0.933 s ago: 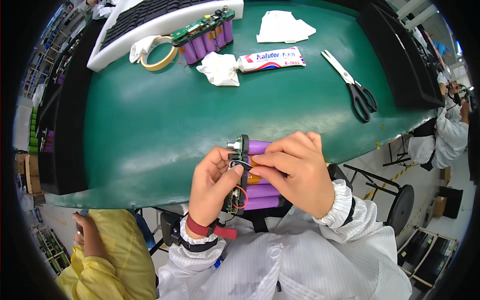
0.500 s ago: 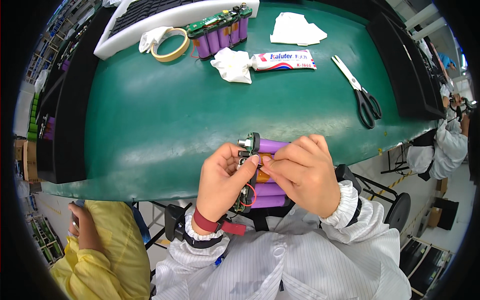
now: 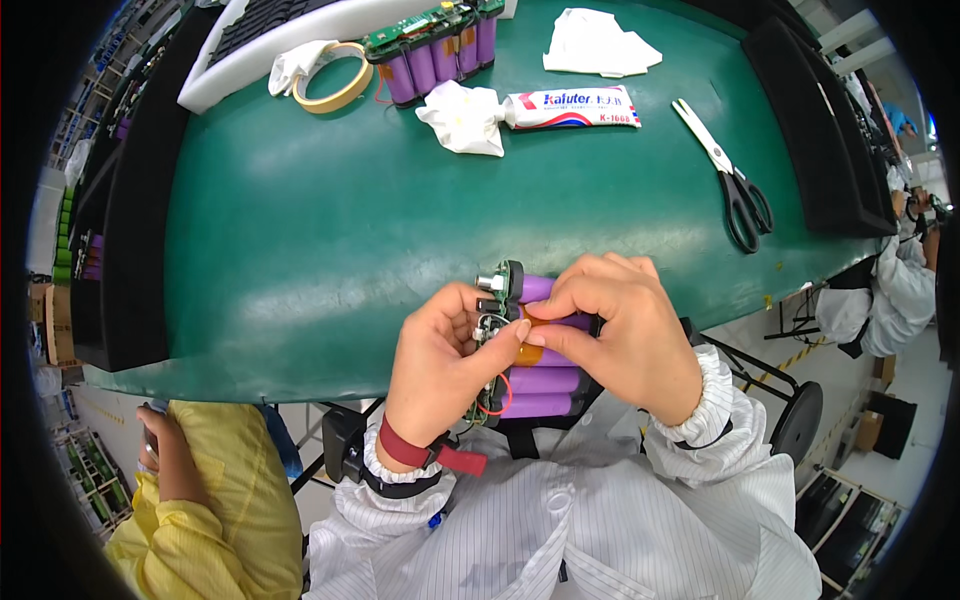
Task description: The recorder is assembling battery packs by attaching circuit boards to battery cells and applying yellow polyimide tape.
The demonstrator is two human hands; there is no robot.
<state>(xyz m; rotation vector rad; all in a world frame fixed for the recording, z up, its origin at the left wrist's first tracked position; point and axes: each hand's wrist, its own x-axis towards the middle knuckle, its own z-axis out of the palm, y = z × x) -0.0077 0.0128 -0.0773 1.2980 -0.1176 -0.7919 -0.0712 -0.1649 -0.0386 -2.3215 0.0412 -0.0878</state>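
Observation:
A battery pack of purple cells [image 3: 545, 382], edged by a green circuit board with a red wire, is held at the table's near edge in front of my body. My left hand [image 3: 440, 350] grips its circuit-board side, the thumb pressed on a strip of amber tape [image 3: 530, 354] across the cells. From the other side my right hand [image 3: 630, 335] curves over the pack, thumb and forefinger tips a little apart on the tape. The remaining right fingers are bent and partly hide the upper cells.
Across the green table [image 3: 330, 240] lie scissors [image 3: 735, 180], a glue tube [image 3: 575, 107], crumpled white tissue [image 3: 462, 118], a tape roll [image 3: 333, 78], a white sheet [image 3: 600, 45] and a second battery pack [image 3: 437, 58]. Black bins stand at both sides. A person in yellow [image 3: 215, 480] is at left.
My right thumb and forefinger have spread from a pinch at the tape, and that hand has shifted slightly right. My left hand still holds the pack. The view has tilted slightly.

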